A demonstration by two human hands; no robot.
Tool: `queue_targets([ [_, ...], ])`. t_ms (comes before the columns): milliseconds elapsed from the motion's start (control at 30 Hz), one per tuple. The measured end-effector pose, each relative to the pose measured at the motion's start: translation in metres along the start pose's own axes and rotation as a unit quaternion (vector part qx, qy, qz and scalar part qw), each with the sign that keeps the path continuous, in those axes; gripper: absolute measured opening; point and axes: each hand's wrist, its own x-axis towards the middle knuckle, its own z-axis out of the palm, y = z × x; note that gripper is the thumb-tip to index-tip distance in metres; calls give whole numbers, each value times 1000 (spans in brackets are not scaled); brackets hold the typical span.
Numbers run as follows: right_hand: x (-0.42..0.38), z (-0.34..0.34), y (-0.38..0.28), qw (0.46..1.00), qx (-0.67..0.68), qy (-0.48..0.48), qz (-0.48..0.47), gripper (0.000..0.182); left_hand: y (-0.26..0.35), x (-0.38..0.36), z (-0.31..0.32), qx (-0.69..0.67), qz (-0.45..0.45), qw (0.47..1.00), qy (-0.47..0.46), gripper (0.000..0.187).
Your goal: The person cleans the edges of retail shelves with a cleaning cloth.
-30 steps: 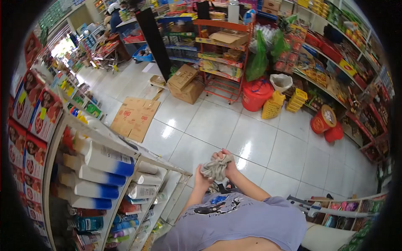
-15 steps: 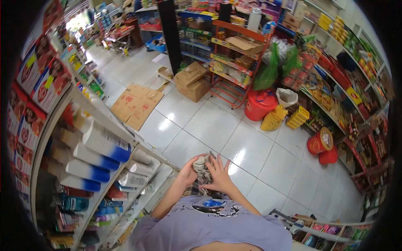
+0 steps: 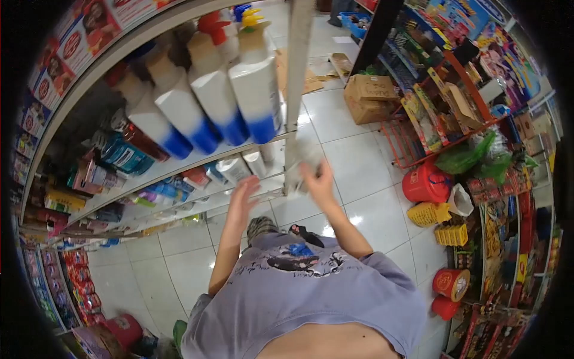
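My right hand point(image 3: 320, 184) is raised at the shelf's front post, with a pale, crumpled cloth point(image 3: 306, 157) in its fingers; both are smeared by motion. The cloth overlaps the lower part of the white shelf post point(image 3: 297, 66). To the left, my left hand point(image 3: 243, 196) is held up with its fingers stretched out and nothing in it, in front of a lower shelf. Near it lie small white bottles point(image 3: 234, 169). On the shelf above stand several large white-and-blue bottles point(image 3: 254, 90), with a teal mouthwash bottle point(image 3: 127, 154) further left.
Right of me stand a red bucket point(image 3: 426, 182), a yellow sack point(image 3: 428, 214), yellow baskets point(image 3: 451, 235) and an orange rack point(image 3: 399, 143). Cardboard boxes point(image 3: 369, 99) sit on the tiled floor point(image 3: 365, 161). Stocked shelves point(image 3: 508, 239) run along the right side.
My view and body have turned left toward the shelf. The cloth was between both hands; now my left hand is apart from it, and my right hand has it at the post.
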Motion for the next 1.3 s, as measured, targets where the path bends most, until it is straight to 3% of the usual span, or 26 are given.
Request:
queue_targets([
  [33,17,0,-8,995,64,80,-6,23,0,-2,-11,104,85,985,105,37],
  [67,37,-2,-36,989,108,104,-3,28,6,-2,-18,110,113,974,163,35],
  [133,76,-2,-68,961,225,150,-55,31,28,-2,-24,114,166,963,179,30],
  [167,94,2,-84,963,203,133,-113,32,35,-2,-25,114,217,950,192,25],
  [200,111,4,-98,963,178,115,-169,32,41,-1,-22,112,213,952,191,25],
  [267,137,22,-121,949,235,85,-192,33,58,4,-18,73,299,941,143,18],
  [300,140,32,-129,950,235,92,-183,33,65,3,-13,80,291,942,144,18],
  [367,144,47,-139,960,27,136,-243,40,73,3,3,104,442,873,178,21],
  [433,139,48,-116,955,-2,157,-253,41,81,3,2,138,485,844,181,17],
  [500,128,49,-82,953,-42,174,-244,41,90,6,1,219,625,732,159,13],
  [567,103,47,-42,970,-53,145,-186,41,99,4,4,206,611,747,166,13],
  [633,79,49,3,980,-54,121,-152,41,117,6,-3,193,679,683,187,16],
  [700,61,54,37,970,-104,159,-153,38,134,4,-7,179,705,655,202,17],
  [833,54,59,35,962,-121,186,-160,33,143,9,-29,227,739,588,237,18],
  [900,54,56,32,970,-101,170,-139,26,133,15,-51,270,719,587,255,19],
  [967,51,53,41,973,-87,171,-131,24,120,22,-72,479,707,448,264,22],
  [1000,50,53,47,975,-70,171,-122,22,112,29,-80,475,710,448,263,22],
  [1033,45,53,53,974,-72,176,-125,22,103,36,-89,498,724,405,255,23],
  [1067,40,53,57,982,-54,166,-70,21,96,43,-95,518,736,361,245,25],
  [1100,37,51,62,987,-36,157,-15,21,91,48,-100,513,740,363,240,25],
  [1233,51,37,44,990,-32,129,-44,19,82,63,-107,516,729,384,235,28],
  [1300,72,22,14,964,-197,41,-175,22,84,65,-103,549,714,350,258,29],
])
